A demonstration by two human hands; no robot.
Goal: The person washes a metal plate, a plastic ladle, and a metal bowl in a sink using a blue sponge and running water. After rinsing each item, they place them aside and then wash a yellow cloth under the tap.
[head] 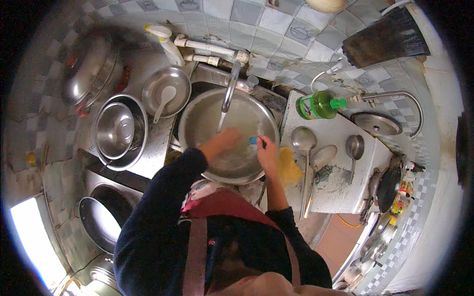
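A large round metal basin (207, 168) holds cloudy water in front of me. Water runs into it from a chrome faucet (231, 87). My left hand (226, 140) is over or in the water close to the stream; its fingers are blurred, and what they hold, if anything, is hidden. At the basin's right side my right hand (267, 150) grips a small blue and dark tool (254, 140), too small to name more exactly. Beside that forearm a yellow cloth (289, 166) lies on the counter.
To the left stand nested metal bowls (115, 129) and a bowl with a white spoon (166, 97). A spray bottle (171, 50) is behind. On the right are a green pump bottle (318, 105), a ladle (303, 138), a skimmer (325, 156) and a small ladle (354, 147).
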